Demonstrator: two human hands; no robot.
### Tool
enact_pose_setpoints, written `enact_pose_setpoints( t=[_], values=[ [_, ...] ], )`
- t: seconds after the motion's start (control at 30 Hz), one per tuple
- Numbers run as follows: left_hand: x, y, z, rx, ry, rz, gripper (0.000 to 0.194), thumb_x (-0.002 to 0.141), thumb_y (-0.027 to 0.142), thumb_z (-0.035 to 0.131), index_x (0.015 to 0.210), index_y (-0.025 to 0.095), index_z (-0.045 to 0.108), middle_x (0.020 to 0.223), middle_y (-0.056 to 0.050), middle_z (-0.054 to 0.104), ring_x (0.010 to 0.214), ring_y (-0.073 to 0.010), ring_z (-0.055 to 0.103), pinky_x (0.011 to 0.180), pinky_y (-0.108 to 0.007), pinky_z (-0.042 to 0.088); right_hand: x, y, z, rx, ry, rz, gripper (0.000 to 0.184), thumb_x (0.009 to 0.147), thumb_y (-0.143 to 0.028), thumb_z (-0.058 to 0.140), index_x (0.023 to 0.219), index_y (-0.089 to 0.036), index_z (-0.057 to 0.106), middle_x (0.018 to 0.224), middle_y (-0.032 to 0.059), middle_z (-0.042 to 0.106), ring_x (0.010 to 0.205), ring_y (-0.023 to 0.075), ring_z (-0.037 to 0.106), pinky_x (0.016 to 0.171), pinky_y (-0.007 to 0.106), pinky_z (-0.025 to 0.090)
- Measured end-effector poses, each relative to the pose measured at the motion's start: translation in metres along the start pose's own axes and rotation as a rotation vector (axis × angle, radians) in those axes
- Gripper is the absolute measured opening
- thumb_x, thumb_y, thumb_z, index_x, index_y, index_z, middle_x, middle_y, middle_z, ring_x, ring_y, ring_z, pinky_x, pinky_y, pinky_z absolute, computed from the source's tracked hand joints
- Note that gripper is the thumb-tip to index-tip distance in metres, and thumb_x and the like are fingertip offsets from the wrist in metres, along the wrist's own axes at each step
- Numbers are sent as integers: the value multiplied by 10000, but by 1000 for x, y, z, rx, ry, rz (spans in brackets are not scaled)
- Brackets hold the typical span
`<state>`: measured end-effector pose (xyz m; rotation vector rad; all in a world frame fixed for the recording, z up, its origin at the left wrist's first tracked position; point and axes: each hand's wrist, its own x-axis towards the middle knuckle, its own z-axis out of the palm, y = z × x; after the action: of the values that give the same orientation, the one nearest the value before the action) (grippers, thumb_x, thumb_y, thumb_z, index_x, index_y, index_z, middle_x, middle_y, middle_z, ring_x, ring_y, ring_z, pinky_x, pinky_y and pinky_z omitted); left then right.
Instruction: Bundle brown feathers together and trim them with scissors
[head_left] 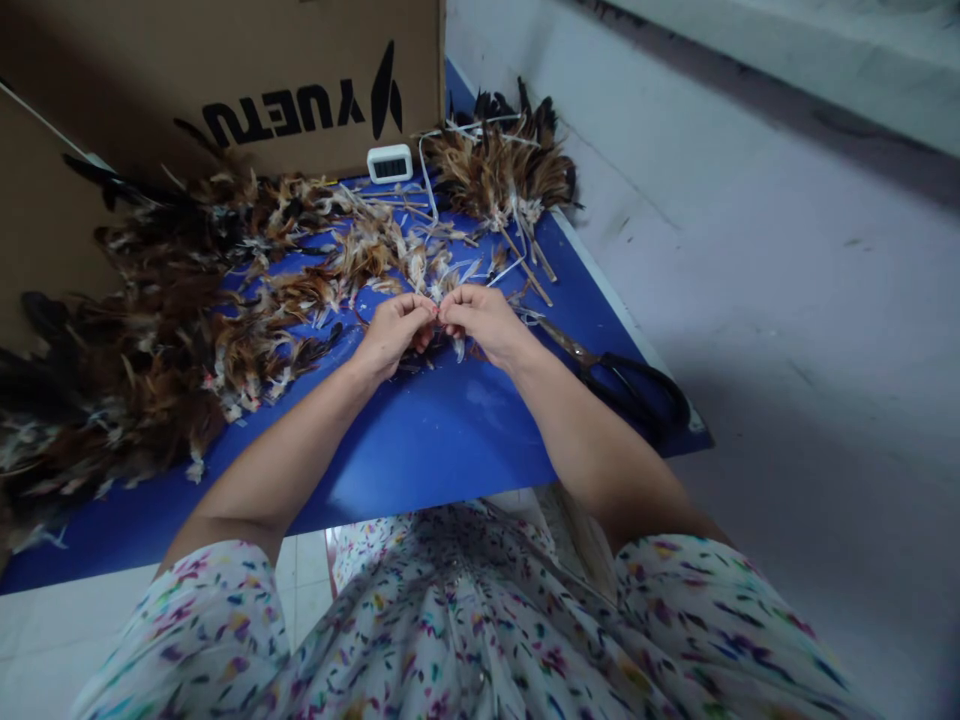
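I work at a blue bench [435, 440] beside a pale, scuffed wall [765, 280]. My left hand [397, 332] and right hand [482, 320] meet near its middle, thumbs and forefingers pinched closed; what lies between the tips is too small to tell. Brown feathers [375, 246] lie just beyond my hands and spread leftward; a feather bundle [502, 170] sits at the back right. A white digital timer [390, 164] stands before a cardboard box [300, 75], scissors [637, 385] lie near the bench's right edge, and pale floor tiles [67, 625] show below.
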<state>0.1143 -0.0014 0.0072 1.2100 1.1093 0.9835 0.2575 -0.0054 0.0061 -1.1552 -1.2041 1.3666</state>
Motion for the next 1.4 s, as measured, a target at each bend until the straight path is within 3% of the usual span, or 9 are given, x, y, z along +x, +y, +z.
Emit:
enact_pose_setpoints(
  t=[0.4, 1.23, 1.4],
  values=[
    [0, 1, -1, 27, -44, 116, 78, 728, 214, 644, 709, 165, 586, 510, 38, 538, 389, -62, 452, 383, -176, 349, -3, -1, 2, 25, -27, 14, 108, 664, -89, 606, 609, -170, 560, 523, -43, 558, 471, 60, 484, 466, 193, 361],
    [-3, 6, 0, -71, -7, 14, 51, 715, 190, 605, 717, 169, 558, 517, 41, 535, 391, -68, 459, 373, -176, 323, -6, -7, -2, 151, -75, 3, 72, 670, -101, 574, 640, -166, 566, 596, -19, 604, 507, 64, 494, 501, 196, 367],
    [-2, 7, -2, -112, 4, 35, 72, 714, 198, 610, 710, 176, 541, 519, 52, 501, 400, -63, 457, 373, -172, 314, -5, -8, -4, 172, -56, 4, 99, 661, -92, 590, 728, -157, 624, 607, -20, 639, 502, 58, 507, 508, 190, 398]
  ],
)
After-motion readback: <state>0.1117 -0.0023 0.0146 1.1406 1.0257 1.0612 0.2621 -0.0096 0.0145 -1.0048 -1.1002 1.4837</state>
